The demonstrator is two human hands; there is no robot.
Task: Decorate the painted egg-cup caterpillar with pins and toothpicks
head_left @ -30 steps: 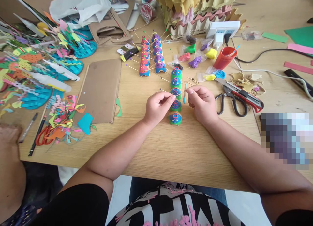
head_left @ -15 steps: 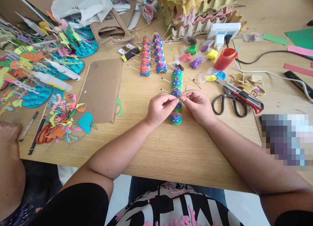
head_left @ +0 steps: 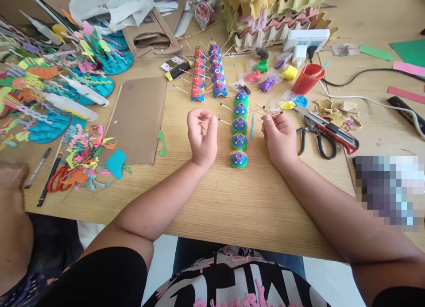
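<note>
A line of green-and-blue egg-carton cups (head_left: 239,142) with small clay features runs away from me between my hands. Thin dark-tipped sticks (head_left: 226,121) jut from the left side of some cups. My left hand (head_left: 202,139) is raised just left of the row, fingers loosely curled and apart from the thumb, holding nothing. To the right of the row, my right hand (head_left: 281,136) pinches a thin dark-tipped stick (head_left: 276,114) between thumb and fingers. A blue clay tool (head_left: 253,126) lies between the row and my right hand.
Red (head_left: 198,79) and purple (head_left: 217,72) cup rows with sticks stand behind. Bagged clay (head_left: 266,83), a red cup (head_left: 308,78), scissors (head_left: 323,143) and a box cutter (head_left: 335,129) are at right. Cardboard (head_left: 137,121) and paper scraps (head_left: 88,156) lie left; egg trays (head_left: 272,37) behind.
Both hands have moved apart from over the row, left hand leftward and right hand rightward. The left hand has loosened its pinch; the right still holds a stick. More of the cups now shows.
</note>
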